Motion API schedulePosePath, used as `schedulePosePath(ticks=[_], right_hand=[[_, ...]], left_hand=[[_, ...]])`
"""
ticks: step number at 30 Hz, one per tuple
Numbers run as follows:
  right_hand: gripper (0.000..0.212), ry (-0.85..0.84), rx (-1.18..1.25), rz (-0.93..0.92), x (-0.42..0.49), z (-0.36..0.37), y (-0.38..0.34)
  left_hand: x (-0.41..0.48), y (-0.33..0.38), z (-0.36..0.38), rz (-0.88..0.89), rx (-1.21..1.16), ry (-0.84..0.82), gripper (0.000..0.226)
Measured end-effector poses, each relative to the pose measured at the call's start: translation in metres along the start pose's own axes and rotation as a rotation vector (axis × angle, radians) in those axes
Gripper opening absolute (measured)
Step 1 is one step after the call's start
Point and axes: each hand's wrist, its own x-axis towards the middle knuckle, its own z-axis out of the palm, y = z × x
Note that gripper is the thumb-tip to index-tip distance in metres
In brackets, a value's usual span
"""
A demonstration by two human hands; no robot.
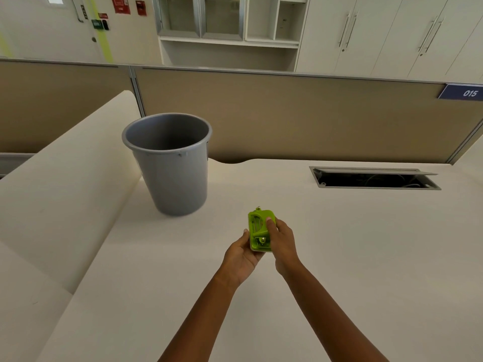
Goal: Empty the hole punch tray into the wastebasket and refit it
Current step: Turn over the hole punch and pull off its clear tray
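A small lime-green hole punch [257, 228] is held above the white desk, its underside with metal pins turned up toward me. My left hand [241, 254] cups it from the left and below. My right hand [282, 244] grips its right side, thumb pressed on the green surface. I cannot tell whether the tray is on or off the punch. A grey round wastebasket [170, 163] stands upright on the desk, up and to the left of the punch, apart from both hands. Its inside looks dark and I see no contents.
The white desk [339, 244] spreads around the hands. An open cable hatch [373, 177] lies at the back right. A beige partition [287, 113] runs behind the desk, with a raised white ledge [65, 178] on the left.
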Motion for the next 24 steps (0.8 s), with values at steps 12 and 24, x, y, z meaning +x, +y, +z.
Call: schedulePosePath(ticks=[12, 24], right_hand=[[0.031, 0.068, -0.025, -0.007, 0.014, -0.004, -0.003], [0.029, 0.023, 0.009, -0.001, 0.01, -0.005, -0.007]], left_hand=[[-0.004, -0.019, 0.0, 0.068, 0.018, 0.02, 0.029], [-0.005, -0.021, 0.002, 0.083, -0.047, 0.046, 0.037]])
